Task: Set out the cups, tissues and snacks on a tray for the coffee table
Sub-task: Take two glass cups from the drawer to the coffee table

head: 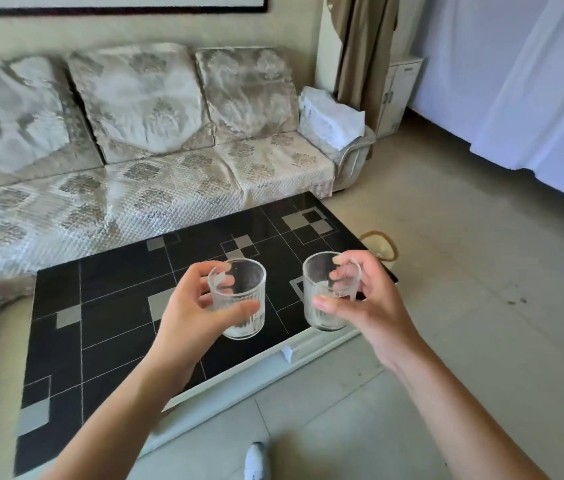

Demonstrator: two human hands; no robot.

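The left hand (190, 308) is gripping a ribbed clear glass cup (239, 299), thumb across its near side and fingers curled around the far side, holding it upright in the air above the near edge of the black patterned bench (100, 306). The right hand (365, 303) is clamping a second glass cup (325, 299), fingertips hooked over its rim, and holding it above the bench's near right corner. The cups are well apart.

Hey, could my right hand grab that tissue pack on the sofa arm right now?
Probably not: the right hand is full with a glass cup, and the tissue pack lies beyond the coffee table.
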